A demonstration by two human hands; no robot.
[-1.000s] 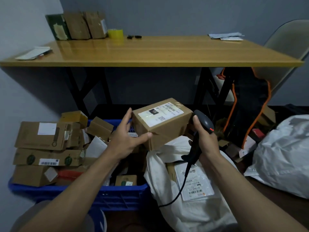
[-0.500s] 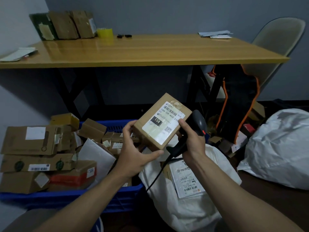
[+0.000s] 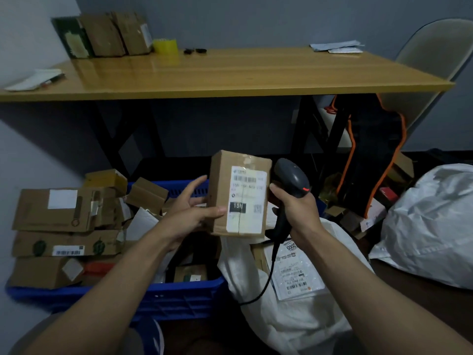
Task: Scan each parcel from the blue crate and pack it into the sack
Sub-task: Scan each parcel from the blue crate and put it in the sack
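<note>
The cardboard parcel [image 3: 240,193] was up in the air and upright, its white shipping label facing the camera, barcode near the top. It hung over the gap between the blue crate's right end and the open mouth of the sack. The left grip [image 3: 189,213] was grasping it, thumb across the front face and fingers reaching round the left side and behind. The right grip [image 3: 294,208] was clenched round the handle of the barcode scanner [image 3: 291,178], its cable trailing down over the sack, and one fingertip seemed to touch the parcel's right edge. The scanner's head sat just beside the box, not aimed at the label, so whether this one was already read, I couldn't tell.

Below, the white sack [image 3: 294,324] already showed a flat labelled pouch [image 3: 294,270] and a corner of brown cardboard inside, so packing was clearly under way. The blue crate [image 3: 166,290] on the floor was still heaped with cardboard boxes, stacked high at its left end. By my reckoning plenty remained to do.

A second, stuffed white sack [image 3: 435,226] lay off to the right. Behind stood the wooden desk [image 3: 230,73], with old boxes and a yellow tape roll [image 3: 165,46] at its far left corner and papers near its far right corner.
</note>
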